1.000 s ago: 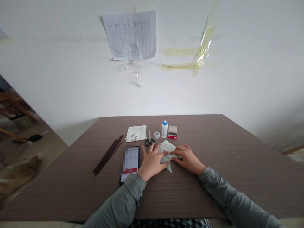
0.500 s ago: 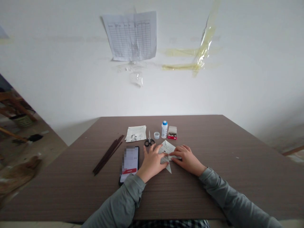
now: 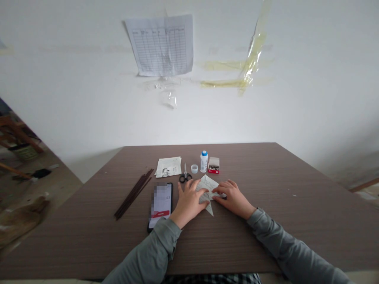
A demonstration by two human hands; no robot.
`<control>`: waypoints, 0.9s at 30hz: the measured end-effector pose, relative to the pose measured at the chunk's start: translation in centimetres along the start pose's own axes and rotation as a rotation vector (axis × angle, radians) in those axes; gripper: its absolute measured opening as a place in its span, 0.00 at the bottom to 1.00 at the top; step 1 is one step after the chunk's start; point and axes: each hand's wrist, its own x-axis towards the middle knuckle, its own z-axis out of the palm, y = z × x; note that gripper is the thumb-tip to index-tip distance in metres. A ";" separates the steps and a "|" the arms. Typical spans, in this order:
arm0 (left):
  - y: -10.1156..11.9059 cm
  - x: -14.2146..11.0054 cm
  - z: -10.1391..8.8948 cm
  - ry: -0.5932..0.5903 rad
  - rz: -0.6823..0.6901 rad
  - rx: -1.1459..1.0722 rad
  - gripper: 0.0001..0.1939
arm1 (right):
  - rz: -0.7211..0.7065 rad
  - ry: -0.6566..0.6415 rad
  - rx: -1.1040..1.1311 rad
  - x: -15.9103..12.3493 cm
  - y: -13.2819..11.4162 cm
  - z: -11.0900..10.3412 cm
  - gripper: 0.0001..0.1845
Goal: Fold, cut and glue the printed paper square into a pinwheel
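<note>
A folded piece of printed paper lies on the table with several pointed corners, one of them aimed at the near edge. My left hand rests on its left side, fingers spread and thumb low near the front point. From the right, my right hand grips the paper's right flap between thumb and fingers. Both hands cover parts of the folds. Just beyond my left fingertips lie black-handled scissors, blades pointing away. A phone with a lit screen lies beside my left wrist.
Behind the paper stand a white bottle with a blue cap, a small clear cup and an open red-and-white box of small items. Printed sheets and thin dark brown sticks lie left. A wall rises behind the table.
My left index finger and thumb have shifted slightly apart from the paper's centre. The right hand stays nearly in place. The whole view has moved a little.
</note>
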 end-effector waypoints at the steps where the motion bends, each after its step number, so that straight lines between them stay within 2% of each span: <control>1: 0.0 0.0 0.0 0.006 0.012 0.005 0.23 | -0.004 -0.005 -0.002 -0.1 -0.1 -0.1 0.04; 6: -0.2 -0.2 0.2 -0.020 0.034 0.037 0.19 | -0.043 -0.023 -0.025 -0.3 -0.8 -0.5 0.09; 17: 0.3 -0.5 -0.2 -0.052 -0.006 0.045 0.21 | -0.001 -0.057 -0.024 -0.2 -1.3 -0.9 0.09; 23: 0.2 -0.7 0.1 -0.033 0.016 0.005 0.20 | 0.014 -0.040 0.025 -0.2 -0.6 -0.8 0.09; 27: 0.3 -0.7 0.0 -0.052 -0.006 0.013 0.24 | 0.008 -0.017 0.067 -0.2 0.1 -0.6 0.11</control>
